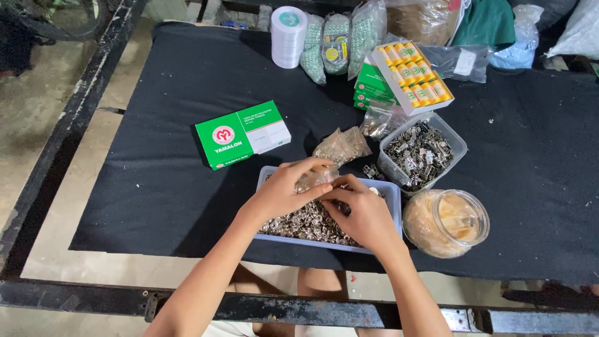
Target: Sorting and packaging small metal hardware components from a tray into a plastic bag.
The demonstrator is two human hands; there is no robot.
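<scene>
Looking down at my two hands over the shallow pale tray (391, 193) that sits at the near edge of the worktop (162, 187), which is covered in black cloth. The tray is full of small silvery metal snaps (306, 224). My left hand (281, 190) has its grip pinched around a small clear plastic bag (312, 181), thumb and fingers closed on it just above the tray's far left part. My right hand (365, 215) is right beside it, fingers curled and touching the same bag at its right side; can't tell if that grip is really closed on the bag or just resting on it.

Stuff around: just right of the tray is a round clear jar (446, 223) lying tilted, with yellowish contents. Farther and right is a clear tub (458, 145) holding dark metal clips. Between the tray and the tub, a few more little clear bags (342, 145) lie on the cloth. To the left, well apart from my hands, is a green and white box (242, 134). At the far side there's a white roll of tape (288, 36), some bagged green bits (337, 40), and an open box of yellow thread spools (417, 73) sitting on a stack of green boxes (371, 87).
</scene>
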